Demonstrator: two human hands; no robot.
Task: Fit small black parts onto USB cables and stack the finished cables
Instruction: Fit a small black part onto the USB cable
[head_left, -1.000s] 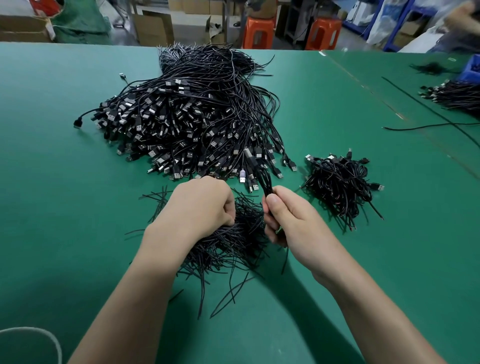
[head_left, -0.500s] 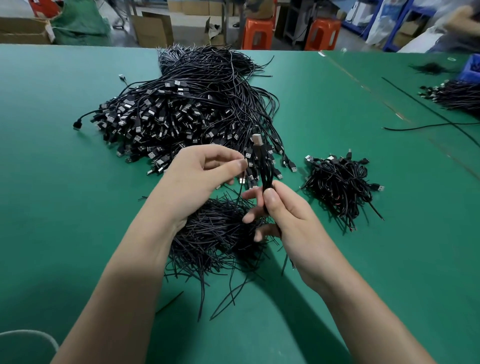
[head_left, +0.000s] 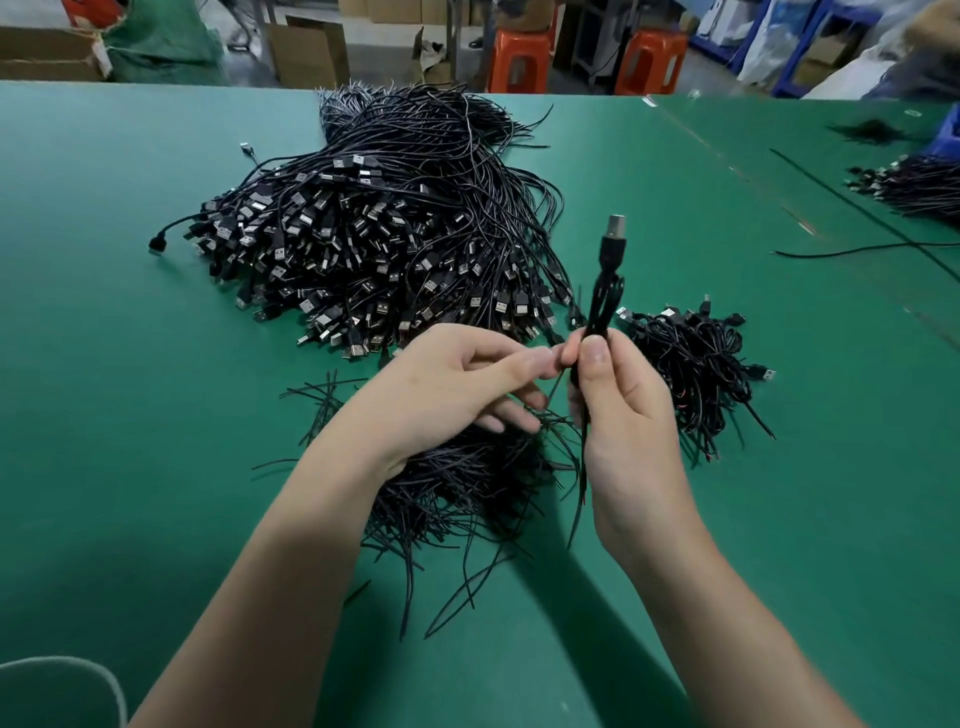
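Once low, cable (head_left: 605, 291) higher (upright).

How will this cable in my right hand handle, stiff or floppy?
Probably semi-stiff over short lengths: the cable stands upright above your right hand. Longer runs likely flop; its tail droops below. Seems light, held by a fingertip grip.

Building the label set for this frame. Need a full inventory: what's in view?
table: one, green, under everything
USB cable pile: one large, black, centre back
small cable pile: one, black, right of the hands
thin wire pile: one, black, below the left hand
held cable: one, black, upright, plug on top
far cable pile: one, black, right edge
stools: two, orange, behind the table
left hand: fingertips by the held cable, grip unclear
right hand: grips the held cable
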